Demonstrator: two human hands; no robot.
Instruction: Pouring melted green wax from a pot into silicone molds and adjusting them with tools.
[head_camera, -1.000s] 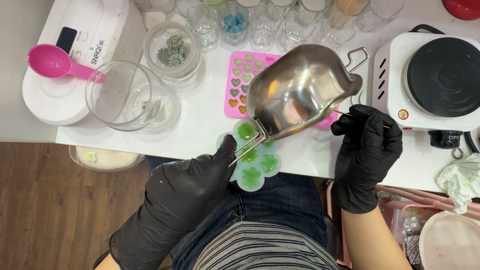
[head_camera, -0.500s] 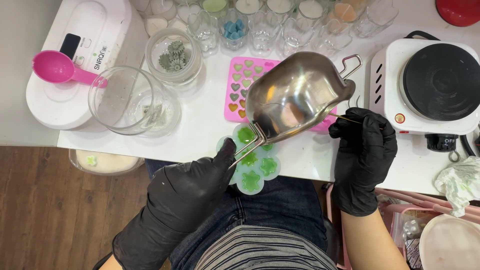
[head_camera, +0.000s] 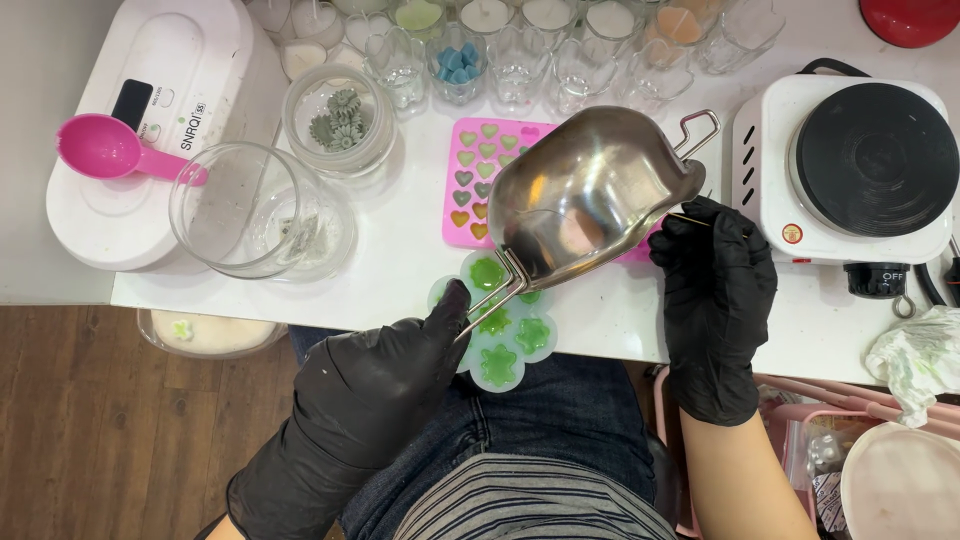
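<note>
Change since earlier: pitcher tipped a little further, its rim now lower over the green mold; right hand has crept up beside the pitcher's rim; both hands keep their grip.
Head view, pitcher: steel pouring pitcher (head_camera: 590, 195), shiny, tilted toward the person, inside looks bare, wire loop at its far edge, thin handle running down to the left hand.
Green mold: round pale-green silicone mold (head_camera: 497, 330) with flower-shaped cavities, filled green; it hangs partly over the table's near edge above the lap.
Pink mold: square pink mold (head_camera: 475, 175) with small heart cavities, half hidden under the pitcher.
Left hand: left hand (head_camera: 375, 395), black glove, fingers pressed together around the pitcher handle, thumb up against it, just beside the green mold.
Right hand: right hand (head_camera: 715, 300), black glove, fingertips pinching a thin stick (head_camera: 690, 217) that touches the pitcher's rim.
Edges and room: white table (head_camera: 400, 270) crowded; glass jar (head_camera: 240, 210) to the left, hot plate (head_camera: 850, 170) close to the right, row of small glasses (head_camera: 520, 50) behind; open strip only along the near edge.
</note>
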